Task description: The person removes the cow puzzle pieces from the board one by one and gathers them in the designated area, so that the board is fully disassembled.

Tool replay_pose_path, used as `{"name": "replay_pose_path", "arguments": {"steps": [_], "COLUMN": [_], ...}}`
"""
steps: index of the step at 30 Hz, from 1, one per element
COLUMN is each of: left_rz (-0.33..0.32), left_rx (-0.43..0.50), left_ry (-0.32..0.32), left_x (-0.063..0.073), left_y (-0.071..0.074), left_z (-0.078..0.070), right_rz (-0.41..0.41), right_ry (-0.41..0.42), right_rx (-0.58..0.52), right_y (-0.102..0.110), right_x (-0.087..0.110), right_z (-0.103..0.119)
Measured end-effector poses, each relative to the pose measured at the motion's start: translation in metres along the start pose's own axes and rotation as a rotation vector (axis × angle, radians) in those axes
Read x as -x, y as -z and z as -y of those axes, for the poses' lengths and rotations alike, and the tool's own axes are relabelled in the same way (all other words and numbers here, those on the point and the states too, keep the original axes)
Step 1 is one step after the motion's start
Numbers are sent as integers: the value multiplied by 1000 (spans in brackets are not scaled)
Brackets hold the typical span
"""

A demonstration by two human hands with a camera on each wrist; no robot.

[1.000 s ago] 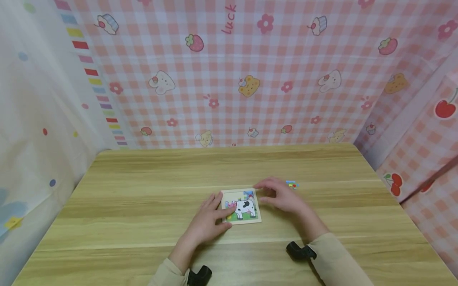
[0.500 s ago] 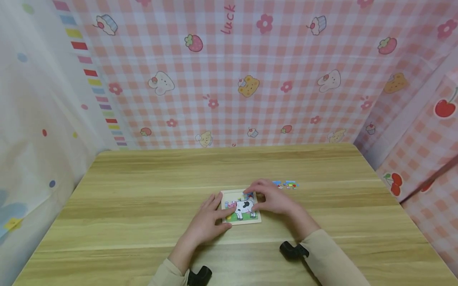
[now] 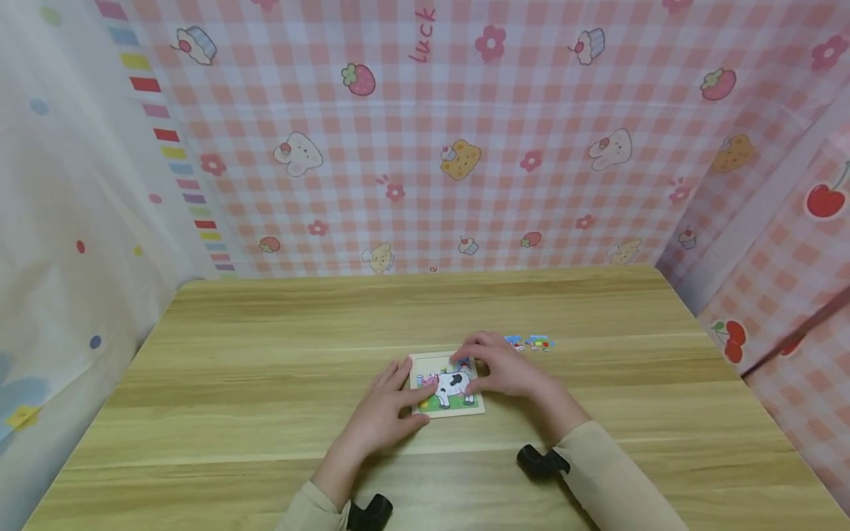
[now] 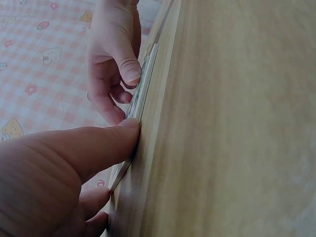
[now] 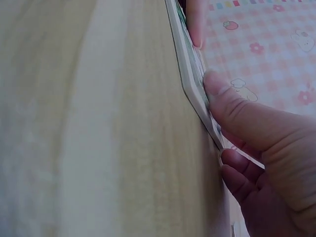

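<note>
The cow jigsaw [image 3: 454, 391] looks mostly filled, left hand [image 3: 385, 407] spread on it; whether the right hand [image 3: 508, 369] grips, I can't tell. Two loose pieces [image 3: 541, 343] beyond it seemingly remain.

Looks like a homelike, curtained-off play corner, though hard to call a home for certain. Shown by strawberry-and-cupcake-printed gingham cloth [image 3: 412, 110] beyond the far edge of the wood-grain table [image 3: 219, 369], pale dotted cloth [image 3: 53, 258] beyond its left edge, cherry-printed cloth [image 3: 764, 295] beyond its right, and a cow puzzle [image 3: 451, 386] on top.
</note>
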State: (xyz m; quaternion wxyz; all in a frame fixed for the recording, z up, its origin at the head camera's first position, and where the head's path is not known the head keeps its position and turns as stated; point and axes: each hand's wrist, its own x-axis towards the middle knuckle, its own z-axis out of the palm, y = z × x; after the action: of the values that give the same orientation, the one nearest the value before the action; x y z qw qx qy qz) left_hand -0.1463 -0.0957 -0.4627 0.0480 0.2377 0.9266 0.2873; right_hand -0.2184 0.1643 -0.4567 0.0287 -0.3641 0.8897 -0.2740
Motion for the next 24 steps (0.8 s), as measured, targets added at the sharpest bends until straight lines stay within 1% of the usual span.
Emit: {"name": "replay_pose_path", "arguments": {"steps": [5,14,24], "left_rz": [-1,-7,-10], "left_rx": [7,5,4], "left_ry": [0,-5,-10], "left_x": [1,0,0], "left_y": [1,1,1], "left_z": [-1,0,-1], "right_rz": [7,39,51], "right_ry": [0,-40,-44], "right_rx": [3,4,-19], "right_y": [0,1,4], "right_x": [-1,-4,-11], "right_z": [0,1,3]}}
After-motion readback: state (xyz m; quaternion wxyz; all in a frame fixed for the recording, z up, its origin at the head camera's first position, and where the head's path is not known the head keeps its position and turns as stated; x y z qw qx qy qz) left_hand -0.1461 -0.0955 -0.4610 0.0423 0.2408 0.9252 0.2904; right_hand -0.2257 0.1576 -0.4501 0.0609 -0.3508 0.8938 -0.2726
